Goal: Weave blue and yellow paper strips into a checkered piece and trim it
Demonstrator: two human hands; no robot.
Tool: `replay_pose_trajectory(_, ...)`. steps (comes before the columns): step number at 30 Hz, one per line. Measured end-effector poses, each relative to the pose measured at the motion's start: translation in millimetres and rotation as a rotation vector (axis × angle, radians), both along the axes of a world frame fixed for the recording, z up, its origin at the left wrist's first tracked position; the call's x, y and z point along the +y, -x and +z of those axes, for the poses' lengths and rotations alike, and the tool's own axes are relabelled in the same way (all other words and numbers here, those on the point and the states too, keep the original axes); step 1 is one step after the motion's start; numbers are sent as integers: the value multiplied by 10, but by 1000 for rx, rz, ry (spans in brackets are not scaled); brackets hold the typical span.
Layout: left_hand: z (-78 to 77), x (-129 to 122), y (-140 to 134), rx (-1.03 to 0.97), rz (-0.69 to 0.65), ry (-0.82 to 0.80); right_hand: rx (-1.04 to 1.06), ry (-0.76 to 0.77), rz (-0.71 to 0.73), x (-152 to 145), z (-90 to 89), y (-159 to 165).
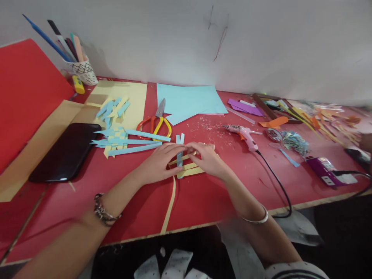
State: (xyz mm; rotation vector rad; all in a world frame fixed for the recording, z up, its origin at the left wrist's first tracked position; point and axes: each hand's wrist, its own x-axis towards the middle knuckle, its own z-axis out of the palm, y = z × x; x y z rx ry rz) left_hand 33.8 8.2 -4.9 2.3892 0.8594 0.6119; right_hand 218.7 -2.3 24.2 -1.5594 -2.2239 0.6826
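Observation:
My left hand [158, 162] and my right hand [207, 157] meet over a small piece of interlaced paper strips on the red table. Pale yellow strips [192, 170] run across it, and light blue strips [179, 158] cross them upright. Left fingers and thumb bracket the blue strips, pressing on them. The right fingertips are bent down onto the weave, thumb close to the fingers; they partly cover what they grip. A loose yellow strip [169, 205] trails toward the table edge. Left of my hands lies another blue and yellow woven piece [117, 141] with long blue ends.
Behind are scissors [158, 120], blue paper [192, 99] and cut strips [112, 110]. A black phone-like slab [65, 153] lies left, near a pen cup [84, 71]. At right, a pink glue gun [242, 135] trails its cord [276, 174] near a purple box [325, 170].

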Motion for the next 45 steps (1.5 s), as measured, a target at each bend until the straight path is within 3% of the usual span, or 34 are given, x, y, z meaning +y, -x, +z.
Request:
replay_pose_trajectory(10, 1, -13, -6, 226, 25, -34, -134, -17, -61, -29, 74, -119)
replay_pose_trajectory(19, 9, 1, 53, 144, 20, -29, -238, 75, -46, -49, 112, -148)
replay_pose_trajectory(30, -23, 83, 113, 33, -156, -129, -261, 9, -17, -73, 116, -122)
replay_pose_trajectory(40, 3, 64, 68, -22, -150, -157, -347, -46, -128, -62, 119, -126)
replay_pose_trajectory(45, 2, 17, -3, 48, -14, -101, -327, -166, -149, -86, 123, -104)
